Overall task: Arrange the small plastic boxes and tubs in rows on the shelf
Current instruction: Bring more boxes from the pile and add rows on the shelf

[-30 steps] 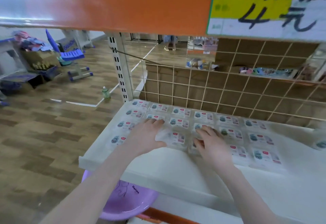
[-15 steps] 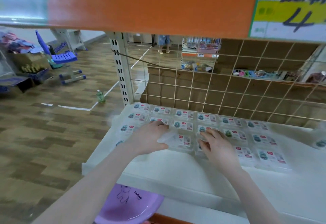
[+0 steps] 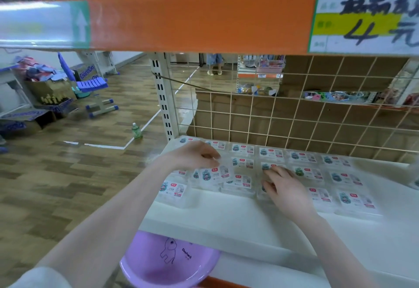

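left hand (image 3: 195, 155) pinching clear flat box (image 3: 215, 175)

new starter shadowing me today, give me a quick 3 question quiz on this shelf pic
1. True or false: the left hand pinches a small clear box that sits tilted out of line with the rows.
2. Multiple choice: what sits below the white shelf at its left front? A) a purple basin B) a red bucket C) a wire basket
3. Fill in: the back of the shelf is a wire ____ panel.

Key: 1 true; 2 A, the purple basin; 3 grid, the wire grid panel. The right hand rests on boxes in the middle of the rows.
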Action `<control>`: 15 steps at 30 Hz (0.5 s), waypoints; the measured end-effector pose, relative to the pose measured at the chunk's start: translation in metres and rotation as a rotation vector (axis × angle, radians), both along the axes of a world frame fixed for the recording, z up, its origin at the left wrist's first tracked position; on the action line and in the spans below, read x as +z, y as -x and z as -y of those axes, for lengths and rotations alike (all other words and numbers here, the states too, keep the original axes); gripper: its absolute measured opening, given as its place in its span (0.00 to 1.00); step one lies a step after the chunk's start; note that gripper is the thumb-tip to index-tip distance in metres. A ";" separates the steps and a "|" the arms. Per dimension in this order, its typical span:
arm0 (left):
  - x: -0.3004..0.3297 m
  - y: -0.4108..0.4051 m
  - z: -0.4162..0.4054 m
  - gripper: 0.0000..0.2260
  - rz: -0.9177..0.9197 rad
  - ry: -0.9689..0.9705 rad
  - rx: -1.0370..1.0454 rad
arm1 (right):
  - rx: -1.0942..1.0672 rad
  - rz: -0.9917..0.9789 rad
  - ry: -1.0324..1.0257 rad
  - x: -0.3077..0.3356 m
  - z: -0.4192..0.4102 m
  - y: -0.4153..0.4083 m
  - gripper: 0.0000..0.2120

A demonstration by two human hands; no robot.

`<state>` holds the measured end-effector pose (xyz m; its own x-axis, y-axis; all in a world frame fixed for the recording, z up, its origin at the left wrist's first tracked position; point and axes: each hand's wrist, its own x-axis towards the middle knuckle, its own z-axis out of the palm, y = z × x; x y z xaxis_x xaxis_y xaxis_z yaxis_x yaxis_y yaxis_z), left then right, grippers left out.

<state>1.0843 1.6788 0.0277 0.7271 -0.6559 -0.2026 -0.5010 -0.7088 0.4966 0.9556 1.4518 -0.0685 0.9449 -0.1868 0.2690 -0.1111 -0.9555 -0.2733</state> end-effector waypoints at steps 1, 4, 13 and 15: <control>-0.001 0.000 0.002 0.13 0.012 -0.008 -0.003 | 0.004 -0.005 0.001 0.000 0.000 0.000 0.16; -0.006 0.003 0.007 0.16 0.062 0.024 0.012 | 0.007 -0.009 -0.005 -0.001 0.001 0.000 0.17; -0.025 0.009 0.006 0.36 0.230 -0.150 -0.037 | 0.006 0.017 0.006 -0.003 0.001 0.000 0.15; -0.026 0.009 0.007 0.36 0.258 -0.163 -0.051 | -0.003 0.017 0.015 -0.004 0.001 0.001 0.16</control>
<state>1.0751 1.6716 0.0013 0.7351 -0.6671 -0.1212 -0.6328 -0.7392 0.2303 0.9543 1.4507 -0.0727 0.9395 -0.1853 0.2880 -0.1093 -0.9592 -0.2606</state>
